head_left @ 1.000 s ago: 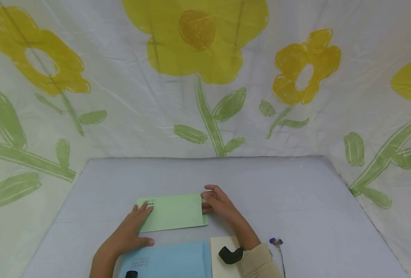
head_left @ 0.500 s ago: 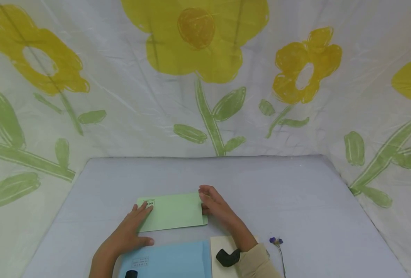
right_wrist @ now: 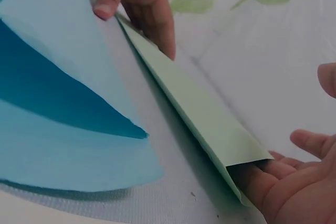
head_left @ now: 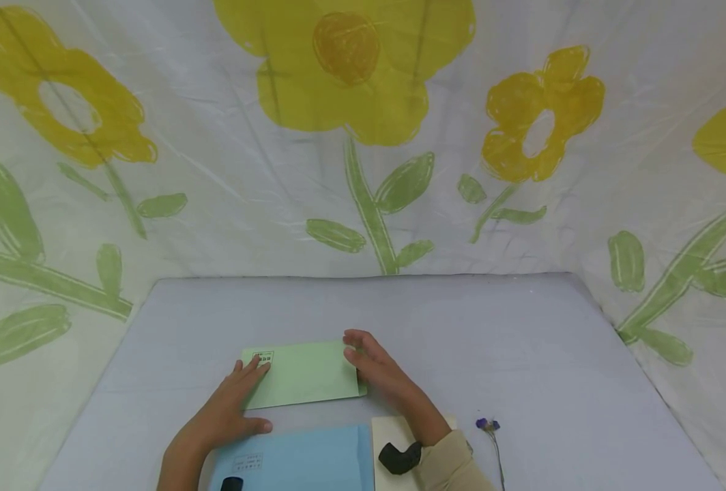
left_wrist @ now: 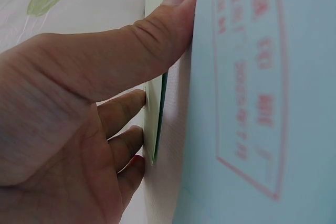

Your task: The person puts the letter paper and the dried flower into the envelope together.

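Observation:
A light green envelope (head_left: 308, 375) lies on the table, a small printed box at its left end. My left hand (head_left: 224, 409) rests its extended fingers on that end, the thumb spread toward the blue envelope (head_left: 301, 464) in front. At the right end is my right hand (head_left: 378, 365). In the right wrist view, some fingers of the right hand (right_wrist: 294, 187) reach into the mouth of the green envelope (right_wrist: 210, 114), which gapes; their tips are hidden inside. The thumb and another finger stay outside, apart from the paper. The blue envelope (right_wrist: 68, 93) gapes too.
A cream sheet or card (head_left: 390, 429) lies right of the blue envelope, partly under the right forearm. Farther right is a thin-stemmed sprig of purple flowers (head_left: 488, 426). Behind the grey-white table (head_left: 492, 320) hangs a curtain (head_left: 240, 204) with painted yellow flowers.
The right hand has shifted slightly left, its fingers going farther into the green envelope and its thumb now over the envelope's end. The left hand and the envelopes stay in place.

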`<state>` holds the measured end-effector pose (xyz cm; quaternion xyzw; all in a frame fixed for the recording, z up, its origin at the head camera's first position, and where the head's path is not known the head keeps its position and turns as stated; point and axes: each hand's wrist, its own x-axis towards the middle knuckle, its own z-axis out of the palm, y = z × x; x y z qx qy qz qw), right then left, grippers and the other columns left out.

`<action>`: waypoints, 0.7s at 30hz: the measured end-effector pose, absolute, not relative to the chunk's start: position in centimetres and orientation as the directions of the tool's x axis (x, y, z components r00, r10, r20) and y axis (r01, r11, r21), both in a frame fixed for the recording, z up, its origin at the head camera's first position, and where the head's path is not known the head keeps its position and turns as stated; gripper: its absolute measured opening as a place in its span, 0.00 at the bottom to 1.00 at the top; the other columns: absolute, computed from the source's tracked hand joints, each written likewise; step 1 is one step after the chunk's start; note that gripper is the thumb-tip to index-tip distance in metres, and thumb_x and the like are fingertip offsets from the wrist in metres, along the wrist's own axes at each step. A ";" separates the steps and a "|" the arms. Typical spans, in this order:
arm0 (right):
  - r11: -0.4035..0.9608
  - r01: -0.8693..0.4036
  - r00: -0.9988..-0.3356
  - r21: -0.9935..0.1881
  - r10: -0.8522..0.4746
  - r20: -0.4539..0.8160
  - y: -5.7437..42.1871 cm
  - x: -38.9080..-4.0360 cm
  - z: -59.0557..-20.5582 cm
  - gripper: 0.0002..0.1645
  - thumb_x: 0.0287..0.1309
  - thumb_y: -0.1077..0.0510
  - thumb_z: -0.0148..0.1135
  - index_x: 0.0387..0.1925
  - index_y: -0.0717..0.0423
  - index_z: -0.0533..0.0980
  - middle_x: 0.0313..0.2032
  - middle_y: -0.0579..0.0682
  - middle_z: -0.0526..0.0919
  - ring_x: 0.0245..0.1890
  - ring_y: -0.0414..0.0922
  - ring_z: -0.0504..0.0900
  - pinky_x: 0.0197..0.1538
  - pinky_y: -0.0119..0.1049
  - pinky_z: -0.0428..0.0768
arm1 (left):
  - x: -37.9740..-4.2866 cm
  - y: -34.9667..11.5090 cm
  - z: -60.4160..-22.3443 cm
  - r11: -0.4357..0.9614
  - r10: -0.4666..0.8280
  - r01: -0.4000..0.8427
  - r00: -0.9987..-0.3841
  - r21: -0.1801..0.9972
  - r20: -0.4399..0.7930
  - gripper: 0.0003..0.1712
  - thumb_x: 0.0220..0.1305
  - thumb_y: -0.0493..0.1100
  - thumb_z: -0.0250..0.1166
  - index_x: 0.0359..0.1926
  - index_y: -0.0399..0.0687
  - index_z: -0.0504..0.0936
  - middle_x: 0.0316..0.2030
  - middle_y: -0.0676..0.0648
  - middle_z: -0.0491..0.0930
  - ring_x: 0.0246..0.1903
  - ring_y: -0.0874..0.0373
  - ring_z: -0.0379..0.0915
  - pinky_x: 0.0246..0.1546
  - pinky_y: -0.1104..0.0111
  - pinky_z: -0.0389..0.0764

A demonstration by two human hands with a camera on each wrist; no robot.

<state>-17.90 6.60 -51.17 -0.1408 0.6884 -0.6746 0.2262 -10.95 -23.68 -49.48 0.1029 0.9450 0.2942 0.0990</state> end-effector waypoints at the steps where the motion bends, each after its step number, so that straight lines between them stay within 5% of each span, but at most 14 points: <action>1: 0.051 0.111 -0.858 -0.993 -0.499 -0.121 6.6 -17.9 -51.2 0.36 0.75 0.44 0.50 0.74 0.58 0.57 0.72 0.57 0.61 0.72 0.59 0.59 0.67 0.64 0.62 | -11.0 -23.7 -49.5 0.806 0.253 0.137 -0.959 0.576 -0.126 0.61 0.40 0.52 0.82 0.74 0.41 0.64 0.75 0.34 0.54 0.74 0.30 0.38 0.70 0.36 0.45; 21: 0.166 0.033 -0.870 -0.986 -0.481 -0.110 8.2 -18.2 -50.8 0.28 0.72 0.53 0.56 0.67 0.62 0.66 0.68 0.60 0.68 0.63 0.57 0.73 0.61 0.51 0.75 | -11.0 -23.8 -49.8 0.799 0.241 0.121 -0.962 0.589 -0.129 0.61 0.40 0.53 0.82 0.74 0.42 0.64 0.75 0.34 0.54 0.74 0.30 0.37 0.70 0.36 0.44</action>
